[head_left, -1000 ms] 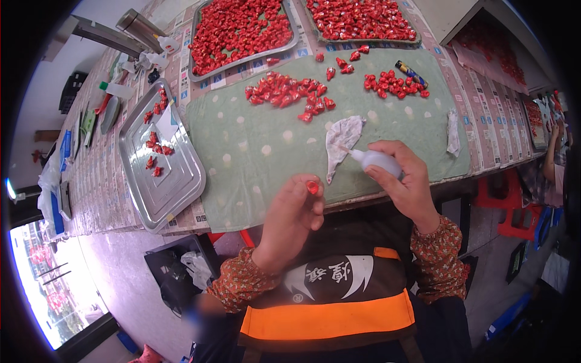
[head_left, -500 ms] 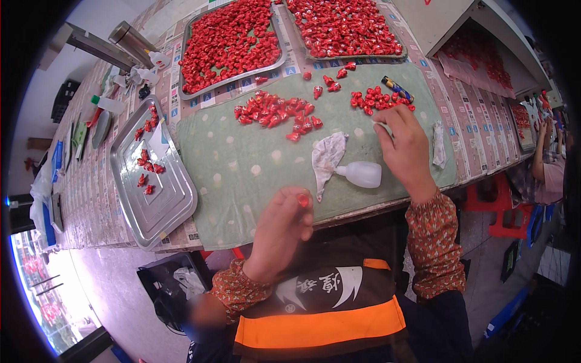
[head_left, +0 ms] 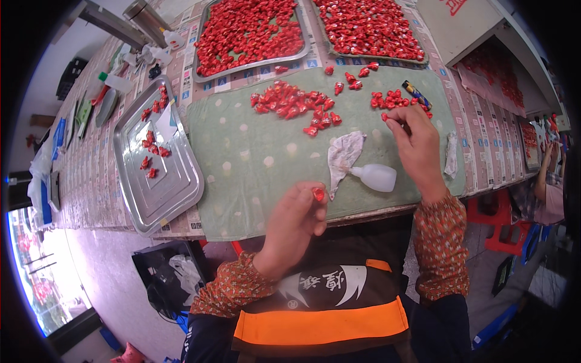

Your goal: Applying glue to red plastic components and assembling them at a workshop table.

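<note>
My left hand (head_left: 292,222) is closed round a small glossy red piece (head_left: 318,194), which shows between thumb and fingers above the mat's near edge. To the right, my right hand (head_left: 422,148) pinches a small round red piece (head_left: 385,117) at its fingertips. Just beyond those fingers lies a cluster of round red pieces (head_left: 390,99) beside a dark tube (head_left: 416,94). Between my hands, a translucent squeeze bottle (head_left: 380,178) lies on its side, its nozzle touching a crumpled white cloth (head_left: 344,156). A heap of shiny red pieces (head_left: 284,100) sits farther off on the green spotted mat (head_left: 227,202).
On the left, a metal tray (head_left: 158,196) holds several red pieces. Two trays full of red pieces stand at the back, the left one metal-rimmed (head_left: 254,67). A white shelf unit (head_left: 469,30) borders the table's right. A rolled white cloth (head_left: 451,154) lies at the mat's right edge.
The view has shifted, so the table sits higher and farther right. A red piece now shows at my right fingertips, where none was visible before. My left hand keeps its red piece.
</note>
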A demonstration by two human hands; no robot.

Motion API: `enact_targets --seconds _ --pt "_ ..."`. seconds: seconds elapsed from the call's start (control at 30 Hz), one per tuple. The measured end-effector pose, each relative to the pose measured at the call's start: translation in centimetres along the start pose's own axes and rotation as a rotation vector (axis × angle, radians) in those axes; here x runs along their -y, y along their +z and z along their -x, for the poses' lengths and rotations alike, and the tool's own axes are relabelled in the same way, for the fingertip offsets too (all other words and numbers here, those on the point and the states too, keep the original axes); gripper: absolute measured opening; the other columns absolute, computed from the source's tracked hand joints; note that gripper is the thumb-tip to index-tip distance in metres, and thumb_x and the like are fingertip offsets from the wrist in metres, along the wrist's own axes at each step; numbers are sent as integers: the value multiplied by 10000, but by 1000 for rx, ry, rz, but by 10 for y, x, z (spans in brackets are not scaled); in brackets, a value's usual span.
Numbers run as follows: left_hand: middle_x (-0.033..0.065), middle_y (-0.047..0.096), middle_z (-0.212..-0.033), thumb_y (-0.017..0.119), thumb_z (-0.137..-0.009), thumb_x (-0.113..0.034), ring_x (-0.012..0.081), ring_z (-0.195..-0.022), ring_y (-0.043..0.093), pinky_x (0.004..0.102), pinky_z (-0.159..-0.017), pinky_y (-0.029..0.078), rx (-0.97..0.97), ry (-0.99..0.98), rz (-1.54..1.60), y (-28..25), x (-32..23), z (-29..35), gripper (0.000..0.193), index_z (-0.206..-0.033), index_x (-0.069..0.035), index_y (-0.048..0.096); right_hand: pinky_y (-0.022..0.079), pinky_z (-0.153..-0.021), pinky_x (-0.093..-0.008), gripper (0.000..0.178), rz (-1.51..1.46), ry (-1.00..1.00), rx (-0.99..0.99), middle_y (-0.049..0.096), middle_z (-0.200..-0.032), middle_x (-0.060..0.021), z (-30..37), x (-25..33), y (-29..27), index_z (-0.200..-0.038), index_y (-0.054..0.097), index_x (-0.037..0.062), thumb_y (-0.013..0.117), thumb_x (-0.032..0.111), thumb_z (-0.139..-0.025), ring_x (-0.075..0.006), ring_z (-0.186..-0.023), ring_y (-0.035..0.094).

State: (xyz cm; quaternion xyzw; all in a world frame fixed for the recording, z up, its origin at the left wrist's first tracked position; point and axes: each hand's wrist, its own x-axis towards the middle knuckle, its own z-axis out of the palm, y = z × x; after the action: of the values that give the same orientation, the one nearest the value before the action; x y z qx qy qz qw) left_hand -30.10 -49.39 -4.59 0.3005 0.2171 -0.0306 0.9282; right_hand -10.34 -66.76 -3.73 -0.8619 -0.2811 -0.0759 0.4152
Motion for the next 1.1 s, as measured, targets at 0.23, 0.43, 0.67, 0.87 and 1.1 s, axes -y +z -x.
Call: enact_targets --seconds 0.23,0.43,0.67,0.87,1.1 --pt "20 559 -981 514 -1007 -281 82 -783 515 213 -593 429 38 45 71 3 12 -2 248 -1127 -65 534 483 -592 -339 176 -196 -103 197 580 -826 -109 54 89 -7 -932 609 6 687 -49 -784 -238 -696 601" --pt "24 571 -947 523 -1003 -249 85 -784 526 231 -609 455 41 80 69 6 17 4 243 -1144 -51 528 509 -607 -348 264 -71 -328 92 598 -861 -120 78 96 8 -995 609 0 706 -38 -752 -280 -733 618" --pt "28 570 -921 524 -1004 -235 74 -758 516 229 -619 458 63 215 -31 4 27 10 230 -1124 -39 531 510 -590 -348 271 -55 -343 103 596 -858 -123 91 100 11 -1014 603 -5 700 -30 -761 -277 -718 621" --pt "34 545 -923 501 -1013 -183 62 -713 479 207 -588 437 121 395 -198 -1 36 11 176 -1104 -33 512 504 -584 -353 222 -176 -265 108 593 -834 -138 98 102 12 -991 587 -12 667 -54 -788 -299 -698 616" --pt "35 531 -902 477 -1019 -145 62 -671 464 207 -568 421 113 470 -222 -4 45 8 152 -1119 -33 493 495 -573 -343 198 -266 -162 97 588 -800 -133 101 102 18 -958 592 3 665 -72 -790 -292 -674 611"
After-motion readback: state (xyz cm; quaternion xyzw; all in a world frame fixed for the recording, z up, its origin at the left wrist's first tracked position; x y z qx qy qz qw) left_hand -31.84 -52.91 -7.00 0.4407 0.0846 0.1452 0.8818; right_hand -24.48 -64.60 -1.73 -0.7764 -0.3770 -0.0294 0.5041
